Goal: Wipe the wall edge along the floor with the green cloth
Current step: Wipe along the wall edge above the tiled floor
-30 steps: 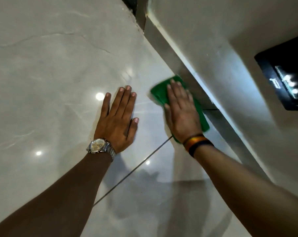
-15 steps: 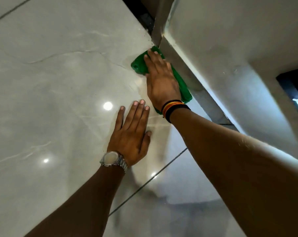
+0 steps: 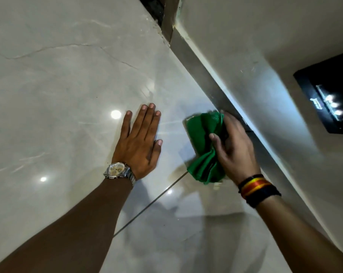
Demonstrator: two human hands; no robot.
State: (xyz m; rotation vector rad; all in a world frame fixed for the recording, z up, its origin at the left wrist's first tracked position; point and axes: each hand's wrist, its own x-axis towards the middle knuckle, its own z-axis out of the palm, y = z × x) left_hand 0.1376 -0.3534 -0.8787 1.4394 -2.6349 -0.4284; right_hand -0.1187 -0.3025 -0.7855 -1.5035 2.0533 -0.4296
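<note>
The green cloth [image 3: 204, 146] is bunched up on the glossy floor beside the grey skirting strip [image 3: 202, 69] that runs along the foot of the white wall [image 3: 255, 46]. My right hand [image 3: 235, 148] grips the cloth, thumb over its folds, fingertips against the skirting. My left hand [image 3: 141, 140] lies flat on the tile with fingers spread, a silver watch on its wrist, a short gap to the left of the cloth.
Pale marble floor tiles [image 3: 58, 95] fill the left, with a dark grout line [image 3: 151, 201] running diagonally under my arms. A black box with bright lights [image 3: 328, 97] hangs on the wall at right. A dark gap [image 3: 156, 8] opens at the top by the wall corner.
My right hand has pulled the cloth back along the skirting toward me, from the wall corner, and now bunches it instead of pressing it flat. My left hand stays planted.
</note>
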